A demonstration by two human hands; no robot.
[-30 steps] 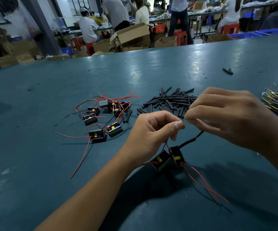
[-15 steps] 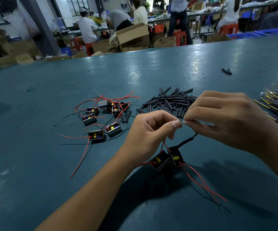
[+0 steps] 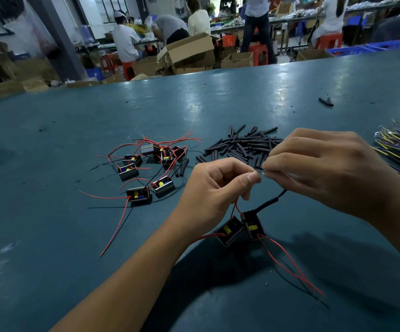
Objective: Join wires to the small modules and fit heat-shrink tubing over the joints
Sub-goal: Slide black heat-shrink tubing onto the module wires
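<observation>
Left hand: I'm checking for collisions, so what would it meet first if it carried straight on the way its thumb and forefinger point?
The left hand points rightward at the right hand; its fingertips come first, almost touching across the pinched wire ends. Depth looks matched but is not certain.

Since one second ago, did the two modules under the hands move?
No. The two modules still hang in line with the tubing pile, on its near side, as before.
</observation>
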